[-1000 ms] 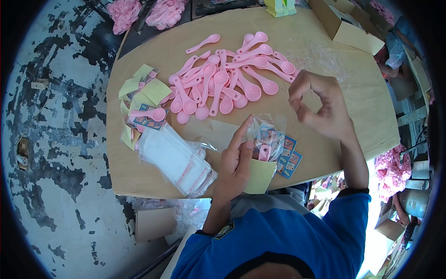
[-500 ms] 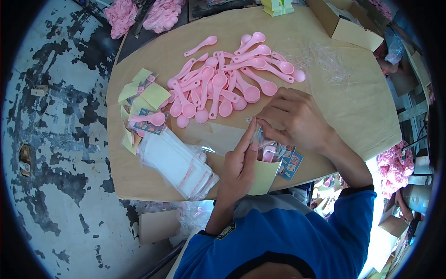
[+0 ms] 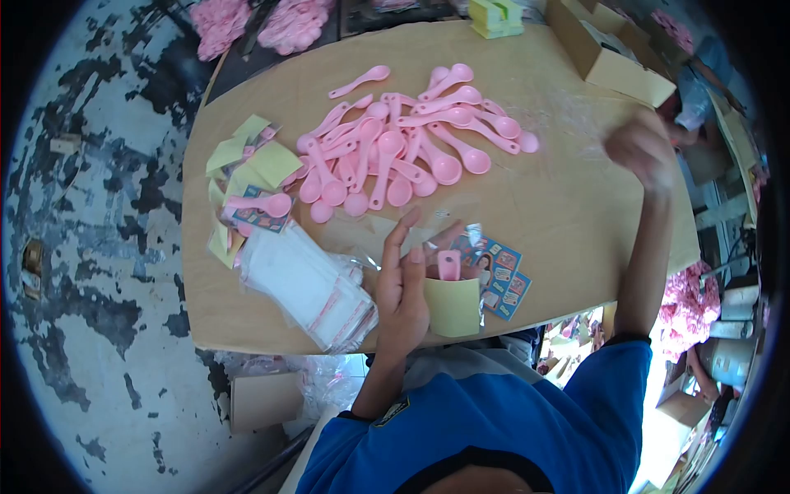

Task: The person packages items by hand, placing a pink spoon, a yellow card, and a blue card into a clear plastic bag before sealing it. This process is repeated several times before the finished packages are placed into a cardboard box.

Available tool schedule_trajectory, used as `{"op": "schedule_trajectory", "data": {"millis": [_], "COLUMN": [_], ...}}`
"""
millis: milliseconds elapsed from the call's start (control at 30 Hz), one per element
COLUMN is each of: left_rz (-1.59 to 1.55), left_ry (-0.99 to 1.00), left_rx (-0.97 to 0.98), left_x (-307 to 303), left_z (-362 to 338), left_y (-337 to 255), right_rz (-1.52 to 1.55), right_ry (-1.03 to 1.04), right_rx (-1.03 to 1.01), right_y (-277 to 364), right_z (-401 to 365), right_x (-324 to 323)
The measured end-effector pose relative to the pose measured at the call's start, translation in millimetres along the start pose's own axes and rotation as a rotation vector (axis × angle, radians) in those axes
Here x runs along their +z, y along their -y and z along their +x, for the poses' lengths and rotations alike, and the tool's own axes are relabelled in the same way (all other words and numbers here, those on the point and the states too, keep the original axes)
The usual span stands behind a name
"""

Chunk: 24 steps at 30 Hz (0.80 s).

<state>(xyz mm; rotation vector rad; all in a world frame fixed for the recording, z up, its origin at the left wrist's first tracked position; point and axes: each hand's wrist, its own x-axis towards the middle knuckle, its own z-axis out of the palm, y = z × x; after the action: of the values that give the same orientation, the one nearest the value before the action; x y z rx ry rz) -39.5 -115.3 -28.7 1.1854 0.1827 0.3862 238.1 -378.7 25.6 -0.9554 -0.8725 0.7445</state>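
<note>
My left hand holds a clear plastic bag at the table's near edge, its fingers at the bag's upper part. Inside the bag are a pink measuring spoon, handle end showing, and a folded pale-yellow card. My right hand is raised over the right side of the table, smeared by motion, beside thin clear strips; its fingers cannot be made out. Blue printed cards lie just right of the bag. Beyond the left hand spreads a pile of pink spoons.
A stack of clear bags lies left of my left hand. Behind it are filled packets with yellow cards. An open cardboard box stands at the far right, and a yellow card stack at the back.
My right hand has left the bag's top and swung up and right toward the clear strips. My left hand still holds the bag, which has shifted slightly left, uncovering more blue cards.
</note>
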Motion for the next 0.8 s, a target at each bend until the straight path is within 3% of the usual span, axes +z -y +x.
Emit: {"op": "schedule_trajectory", "data": {"millis": [33, 67, 167, 267, 333, 433, 600, 800], "left_rz": [-0.031, -0.009, 0.074, 0.059, 0.192, 0.149, -0.034, -0.004], "left_ry": [0.011, -0.01, -0.079, -0.228, -0.246, -0.249, -0.086, -0.101], "left_rx": [-0.011, 0.0, 0.063, 0.163, 0.221, 0.202, 0.071, 0.08], "left_x": [3, 5, -2, 6, -7, -2, 4, -3], "left_z": [2, 2, 1, -1, 0, -2, 3, 5], "left_y": [-2, 1, 7, 3, 20, 18, 2, 7], "right_rz": [-0.828, -1.673, -1.21, -1.116, -0.864, -0.711, -0.644, -0.605], "right_ry": [-0.37, -0.402, -0.555, -0.56, -0.09, 0.126, 0.08, -0.025], "right_rx": [0.085, 0.06, -0.048, -0.322, -0.155, 0.144, 0.169, 0.133], "right_y": [-12, -30, -25, -37, -53, -72, -103, -107], "right_z": [17, 18, 32, 41, 38, 43, 37, 38], "right_x": [9, -14, 16, 75, 122, 178, 171, 177]}}
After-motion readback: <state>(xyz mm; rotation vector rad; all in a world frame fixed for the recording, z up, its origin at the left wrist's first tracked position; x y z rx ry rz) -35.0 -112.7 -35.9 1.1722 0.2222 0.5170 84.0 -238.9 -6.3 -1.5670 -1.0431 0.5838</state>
